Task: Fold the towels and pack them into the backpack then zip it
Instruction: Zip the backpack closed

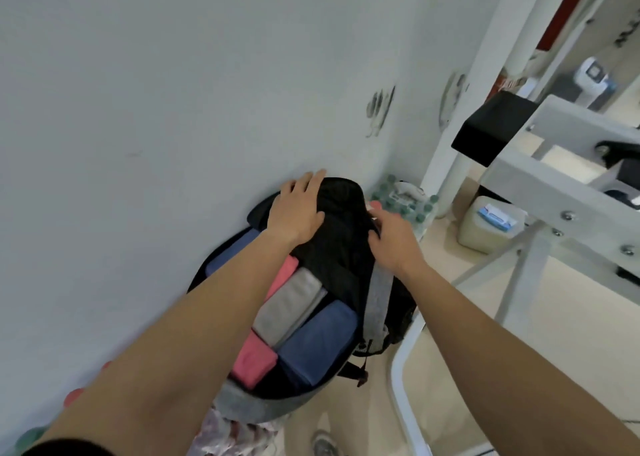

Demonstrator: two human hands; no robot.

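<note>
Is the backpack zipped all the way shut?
No, the backpack gapes open, and a pink towel, a grey towel and a blue towel show inside.

White table [138, 144] bears the open backpack [343, 258] at its edge; the floor [571, 334] holds bottles [405, 202].

A single wide-angle head camera looks forward and steeply down, tilted, close above the backpack [346, 234] at the right edge of the white table [138, 144].
</note>
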